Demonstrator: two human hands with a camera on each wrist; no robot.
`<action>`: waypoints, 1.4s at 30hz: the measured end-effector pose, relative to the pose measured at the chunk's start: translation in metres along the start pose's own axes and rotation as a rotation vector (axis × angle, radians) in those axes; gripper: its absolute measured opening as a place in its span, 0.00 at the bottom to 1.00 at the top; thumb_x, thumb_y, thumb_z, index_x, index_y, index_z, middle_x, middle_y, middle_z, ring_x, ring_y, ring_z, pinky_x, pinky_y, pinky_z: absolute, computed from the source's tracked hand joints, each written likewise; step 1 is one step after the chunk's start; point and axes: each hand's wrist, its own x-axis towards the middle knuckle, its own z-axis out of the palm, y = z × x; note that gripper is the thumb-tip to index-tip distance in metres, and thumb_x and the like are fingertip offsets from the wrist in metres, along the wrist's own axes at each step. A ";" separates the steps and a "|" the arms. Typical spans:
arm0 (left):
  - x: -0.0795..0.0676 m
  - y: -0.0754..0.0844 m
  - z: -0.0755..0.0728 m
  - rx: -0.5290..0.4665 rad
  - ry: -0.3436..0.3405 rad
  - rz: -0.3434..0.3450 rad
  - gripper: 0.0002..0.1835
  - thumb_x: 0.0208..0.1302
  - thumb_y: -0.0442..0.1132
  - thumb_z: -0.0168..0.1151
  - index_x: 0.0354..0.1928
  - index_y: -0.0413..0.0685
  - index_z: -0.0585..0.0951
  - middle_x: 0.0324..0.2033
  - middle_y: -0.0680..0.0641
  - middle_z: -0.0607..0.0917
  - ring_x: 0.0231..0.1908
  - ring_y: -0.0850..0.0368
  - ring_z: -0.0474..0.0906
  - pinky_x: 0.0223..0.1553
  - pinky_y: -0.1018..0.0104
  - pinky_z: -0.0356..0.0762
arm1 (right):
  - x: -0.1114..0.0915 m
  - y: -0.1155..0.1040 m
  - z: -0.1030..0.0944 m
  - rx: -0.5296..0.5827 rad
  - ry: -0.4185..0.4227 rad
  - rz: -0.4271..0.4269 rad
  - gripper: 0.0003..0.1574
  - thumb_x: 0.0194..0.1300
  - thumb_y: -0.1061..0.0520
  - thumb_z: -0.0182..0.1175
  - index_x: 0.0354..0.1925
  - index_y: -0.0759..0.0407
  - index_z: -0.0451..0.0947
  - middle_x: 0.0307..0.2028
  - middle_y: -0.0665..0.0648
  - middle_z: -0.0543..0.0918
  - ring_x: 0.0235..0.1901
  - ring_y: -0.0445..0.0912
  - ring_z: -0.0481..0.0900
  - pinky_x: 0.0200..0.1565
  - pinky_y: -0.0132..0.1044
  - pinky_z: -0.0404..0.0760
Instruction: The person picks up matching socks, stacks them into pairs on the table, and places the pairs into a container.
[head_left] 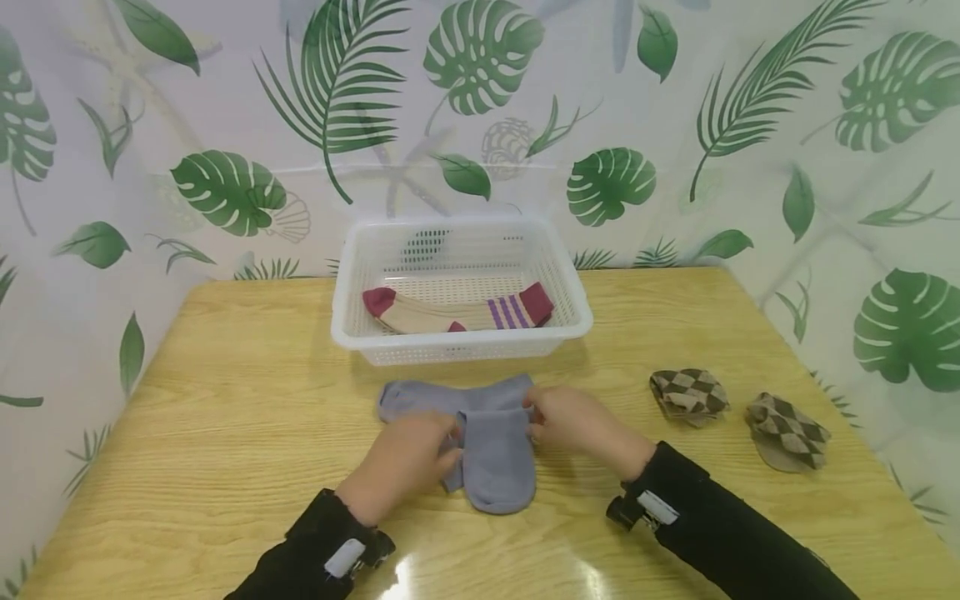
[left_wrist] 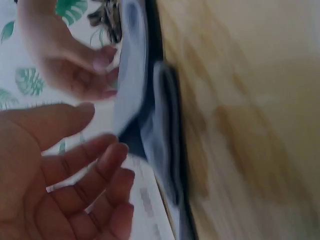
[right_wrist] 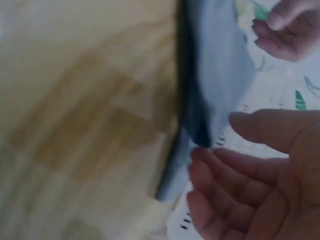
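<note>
Over the yellow wooden table, the left hand and right hand gripped nothing, fingers half-open. Unpinched, the crossed grey-blue fabric socks risked shifting.

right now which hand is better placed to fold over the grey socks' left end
Probably the left hand: nearer that end of the grey socks; the right hand is at their right edge.

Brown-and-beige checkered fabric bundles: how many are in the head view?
2, on the pale wooden table: the left bundle nearer the white plastic basket, the right bundle nearer the table's right edge.
</note>
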 end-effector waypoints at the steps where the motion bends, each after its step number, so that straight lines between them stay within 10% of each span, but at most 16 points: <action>1: 0.001 0.003 0.003 0.004 -0.013 -0.018 0.09 0.60 0.44 0.68 0.34 0.46 0.82 0.27 0.52 0.82 0.28 0.58 0.78 0.31 0.64 0.76 | 0.003 -0.002 0.005 -0.015 0.027 -0.001 0.17 0.63 0.57 0.64 0.48 0.65 0.79 0.32 0.55 0.84 0.32 0.47 0.81 0.36 0.41 0.80; 9: 0.003 0.026 0.014 0.184 -0.001 -0.175 0.24 0.58 0.55 0.67 0.14 0.48 0.75 0.13 0.51 0.75 0.16 0.57 0.73 0.15 0.62 0.71 | 0.034 -0.044 0.006 -0.196 0.255 -0.209 0.17 0.64 0.50 0.64 0.45 0.61 0.83 0.41 0.58 0.79 0.40 0.51 0.77 0.44 0.43 0.78; 16: 0.010 0.038 0.029 0.348 0.048 -0.245 0.25 0.53 0.60 0.69 0.16 0.47 0.78 0.14 0.50 0.78 0.18 0.55 0.77 0.15 0.61 0.73 | 0.066 -0.066 0.009 -0.206 -0.057 -0.283 0.10 0.63 0.54 0.65 0.41 0.58 0.82 0.38 0.54 0.82 0.39 0.47 0.80 0.43 0.41 0.78; 42: 0.010 0.023 0.027 -0.028 -0.102 -0.309 0.20 0.46 0.46 0.77 0.15 0.50 0.74 0.16 0.52 0.75 0.21 0.57 0.74 0.20 0.61 0.71 | 0.080 -0.059 0.028 -0.104 -0.093 -0.348 0.07 0.54 0.63 0.63 0.24 0.55 0.75 0.28 0.49 0.73 0.30 0.43 0.71 0.34 0.35 0.73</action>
